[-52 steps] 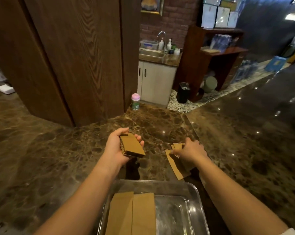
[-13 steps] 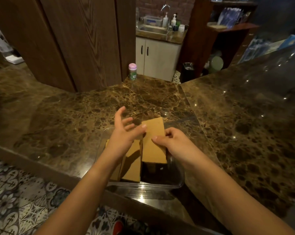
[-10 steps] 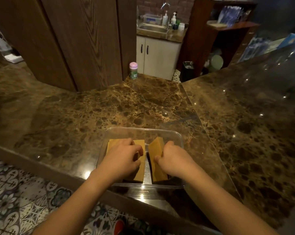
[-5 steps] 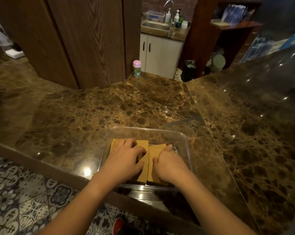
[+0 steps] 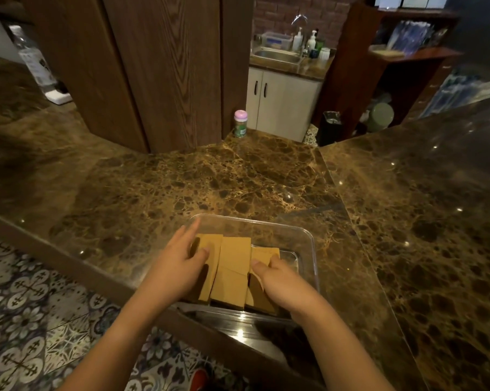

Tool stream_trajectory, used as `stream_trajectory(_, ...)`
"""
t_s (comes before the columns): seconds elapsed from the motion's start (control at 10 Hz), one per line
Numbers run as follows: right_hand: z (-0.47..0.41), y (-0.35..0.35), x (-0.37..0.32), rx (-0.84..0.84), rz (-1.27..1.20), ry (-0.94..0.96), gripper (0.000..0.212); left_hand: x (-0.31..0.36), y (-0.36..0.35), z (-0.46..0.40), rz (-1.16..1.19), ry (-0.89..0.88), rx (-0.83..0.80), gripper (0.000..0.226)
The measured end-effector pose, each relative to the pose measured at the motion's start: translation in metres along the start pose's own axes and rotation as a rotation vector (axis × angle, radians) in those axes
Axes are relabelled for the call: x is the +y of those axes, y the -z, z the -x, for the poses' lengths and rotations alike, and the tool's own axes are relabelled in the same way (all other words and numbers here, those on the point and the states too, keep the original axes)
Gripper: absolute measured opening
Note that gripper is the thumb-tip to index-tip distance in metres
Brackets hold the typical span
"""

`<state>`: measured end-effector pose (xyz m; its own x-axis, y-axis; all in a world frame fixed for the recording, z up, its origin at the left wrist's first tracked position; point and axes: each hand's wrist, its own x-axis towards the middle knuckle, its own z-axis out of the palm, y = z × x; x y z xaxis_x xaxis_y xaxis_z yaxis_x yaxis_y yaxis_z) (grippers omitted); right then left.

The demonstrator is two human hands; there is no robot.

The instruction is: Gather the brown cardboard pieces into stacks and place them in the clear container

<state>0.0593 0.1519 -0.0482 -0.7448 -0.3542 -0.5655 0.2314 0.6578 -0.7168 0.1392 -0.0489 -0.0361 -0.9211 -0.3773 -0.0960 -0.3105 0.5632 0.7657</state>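
Item: clear container [image 5: 308,238], at 6 o'clock on the marble tabletop [image 5: 153,198], its near wall at the tabletop's front edge.

Contents: brown cardboard pieces [image 5: 232,266] in three stacks side by side, long axes running 12 to 6 o'clock.

Left hand [image 5: 176,266]: at 9 o'clock of the stacks, grip released, fingers extended over the left stack, fingertips toward 1 o'clock; forearm enters from 7 o'clock.

Right hand [image 5: 280,280]: at 3 o'clock of the stacks, resting on the right stack, thumb against its inner edge. Fingers lie behind the knuckles, so the grip appears to hold that stack, though this is not certain. Forearm enters from 5 o'clock.

Key relation: the middle stack lies between both hands, its near half skewed slightly, equally reachable for squaring.

Other: pink-capped bottle [image 5: 241,123] at 12 o'clock, well apart.
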Motion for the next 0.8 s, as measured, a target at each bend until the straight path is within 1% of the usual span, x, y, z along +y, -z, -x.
stream_trajectory(0.1,-0.001,0.001,0.0,-0.032,0.048,0.005,0.081,0.001,-0.005,-0.001,-0.054,0.036,0.023,0.062)
stream_trajectory(0.2,0.001,0.0,-0.002,-0.029,0.147,-0.001,0.09,0.002,-0.007,0.002,-0.089,0.043,0.04,0.066)
stream_trajectory(0.3,0.008,-0.003,-0.007,0.006,0.28,-0.013,0.098,0.004,-0.006,0.003,-0.093,0.014,0.036,0.074)
stream_trajectory(0.4,0.018,-0.007,-0.014,0.117,0.499,-0.007,0.1,0.003,-0.003,0.001,-0.083,0.039,-0.044,0.083)
stream_trajectory(0.5,0.025,-0.001,-0.032,0.227,0.668,0.023,0.098,0.008,0.006,-0.01,-0.233,0.09,-0.117,0.09)
stream_trajectory(0.6,0.034,0.014,-0.064,0.349,0.737,0.149,0.098,0.032,0.033,-0.02,-0.383,-0.006,0.008,0.089)
stream_trajectory(0.7,0.049,0.034,-0.114,0.542,0.801,0.357,0.1,0.074,0.081,-0.024,-0.407,-0.215,0.285,0.086)
stream_trajectory(0.8,0.073,0.046,-0.164,0.77,0.872,0.568,0.1,0.11,0.129,-0.014,-0.486,-0.462,0.569,0.08)
